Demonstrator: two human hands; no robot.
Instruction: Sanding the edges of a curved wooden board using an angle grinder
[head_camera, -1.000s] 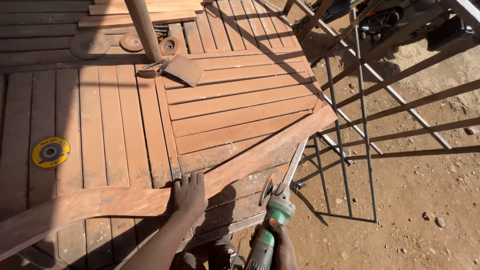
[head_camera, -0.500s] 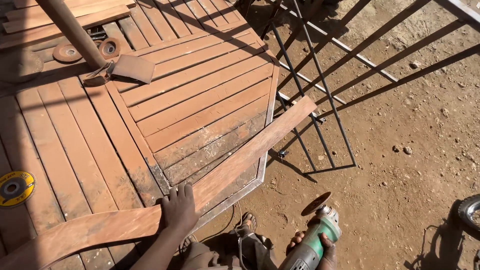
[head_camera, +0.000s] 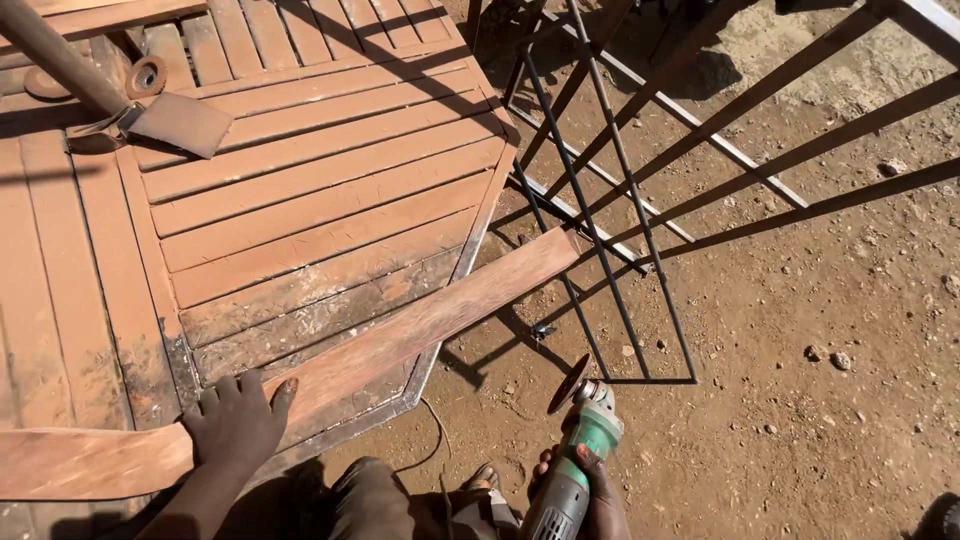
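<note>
At the lower left of the frame, our left hand lies flat with fingers spread on a long reddish wooden plank, pressing it down rather than gripping it. At the bottom centre, our right hand is closed around the body of a green angle grinder, its disc tilted up and hanging over the dirt, clear of the wood.

The plank runs diagonally from the lower left edge up toward the middle of the frame. It rests on a slatted wooden tabletop with a metal rim, and its far end juts out past the table's corner over bare ground. We judge it stiff and fairly light, rough enough not to slide easily; the overhanging end could tip or chatter, so the firmest hold is where the hand now presses, over the table. The grinder looks heavy for one hand, and its disc is the thing to keep away from fingers.

Just past the plank's free end, right of centre, stands a frame of thin dark metal bars, close enough to catch a swing. The lower right is open dirt ground. At the upper left lie a flat metal plate and what may be a spare disc.
</note>
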